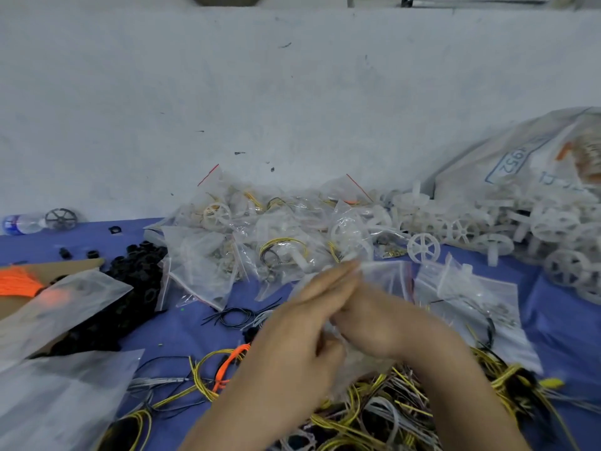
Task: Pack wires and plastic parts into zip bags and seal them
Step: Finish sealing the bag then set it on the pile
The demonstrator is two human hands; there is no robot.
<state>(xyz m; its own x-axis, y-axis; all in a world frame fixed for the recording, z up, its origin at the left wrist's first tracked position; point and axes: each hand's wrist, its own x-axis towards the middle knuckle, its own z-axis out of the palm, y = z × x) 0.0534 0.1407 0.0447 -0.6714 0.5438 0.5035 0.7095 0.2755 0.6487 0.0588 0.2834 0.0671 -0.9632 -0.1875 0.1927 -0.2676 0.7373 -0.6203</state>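
Two hands on one small clear zip bag (341,346) right now, held up over the near middle of the desk (182,323). Your left hand (292,333) has its fingers (331,278) stretched long and flat against the bag, pointing far-right, and your right hand (387,320) is closed around the bag from the other side. It's all motion-blurred, so I can't tell if the strip is sealed or what's inside.

What I'd watch for:

- If you're pressing the seal, a wire end poking up into the strip will keep it from closing, and you won't notice with the plastic this floppy.
- The loose wire tangle (383,408) sits right under your wrists. Drop a hand and a loop could snag and drag a bunch along.
- The pile of filled bags (260,236) at the far middle is already heaped and slippery. Toss this one on carelessly and it may slide toward the black parts (136,281) on the left or the white plastic wheels (461,229) on the right, and then finished and unfinished get mixed up.
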